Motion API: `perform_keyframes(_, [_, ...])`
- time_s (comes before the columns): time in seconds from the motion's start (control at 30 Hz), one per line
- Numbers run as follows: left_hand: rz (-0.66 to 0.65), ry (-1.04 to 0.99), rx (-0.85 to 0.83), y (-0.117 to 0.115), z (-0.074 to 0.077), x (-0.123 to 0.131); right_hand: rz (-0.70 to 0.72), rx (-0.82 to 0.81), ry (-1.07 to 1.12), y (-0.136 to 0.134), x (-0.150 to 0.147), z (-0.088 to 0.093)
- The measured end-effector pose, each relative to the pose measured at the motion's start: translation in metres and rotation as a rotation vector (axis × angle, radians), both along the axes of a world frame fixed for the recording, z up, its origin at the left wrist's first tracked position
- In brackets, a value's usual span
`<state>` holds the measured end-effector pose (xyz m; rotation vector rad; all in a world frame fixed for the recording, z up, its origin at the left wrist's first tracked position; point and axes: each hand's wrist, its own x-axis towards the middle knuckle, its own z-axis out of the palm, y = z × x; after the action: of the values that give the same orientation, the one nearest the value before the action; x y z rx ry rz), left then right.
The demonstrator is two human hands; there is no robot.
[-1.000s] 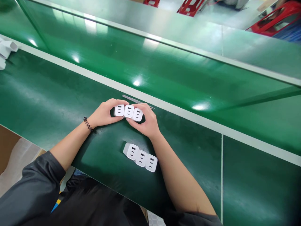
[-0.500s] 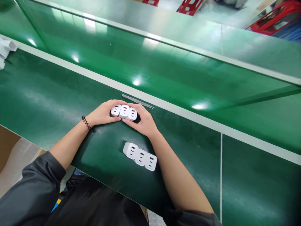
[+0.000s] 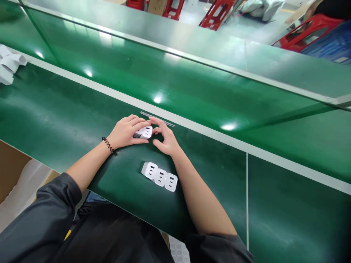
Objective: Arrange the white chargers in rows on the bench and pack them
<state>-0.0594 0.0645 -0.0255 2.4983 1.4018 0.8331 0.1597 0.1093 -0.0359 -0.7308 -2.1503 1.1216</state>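
On the green bench, my left hand (image 3: 127,130) is closed around white USB charger housings (image 3: 147,132), fingers over the top and thumb along the near side. Two port faces show partly; my fingers cover the rest of the group. Just right of it, my right hand (image 3: 165,139) has its thumb and fingers apart in a curve, with nothing between them. Nearer to my body, three more white USB charger housings (image 3: 160,177) stand side by side in a slanting row, slotted faces up. Metal tweezers (image 3: 160,120) lie just beyond my hands.
A pale strip (image 3: 203,133) runs along the far side of the green bench (image 3: 287,204). White tube-like pieces (image 3: 11,64) are heaped at the far left. Red stools (image 3: 219,14) and part of a person stand beyond the bench. A cardboard box (image 3: 11,164) is at lower left.
Both hands held a row of three chargers before. My right hand has let go and opened, while my left hand has slid over the row, covering more of it.
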Motion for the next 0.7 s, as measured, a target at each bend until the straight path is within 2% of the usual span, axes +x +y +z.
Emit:
perform_keyframes(0.2, [0.119, 0.021, -0.029, 0.002, 0.004, -0.013, -0.061, -0.192, 0.02, 0.003, 0.003, 0.001])
perform_keyframes(0.27, [0.221, 0.004, -0.053, 0.002, 0.009, -0.026, -0.082, -0.205, -0.015, 0.005, 0.007, 0.003])
perform_keyframes(0.37, [0.441, 0.028, -0.14, 0.005, 0.016, -0.059, -0.094, -0.17, -0.099, 0.005, 0.01, 0.005])
perform_keyframes(0.47, [0.637, 0.082, -0.221, 0.011, 0.02, -0.112, -0.083, -0.092, -0.095, 0.003, 0.012, 0.003])
perform_keyframes(0.6, [0.899, 0.134, -0.198, 0.01, 0.026, -0.21, -0.181, 0.043, -0.177, 0.004, 0.017, -0.013])
perform_keyframes(0.7, [1.105, 0.142, -0.162, 0.0, 0.033, -0.281, -0.191, 0.191, -0.186, 0.007, 0.022, -0.024])
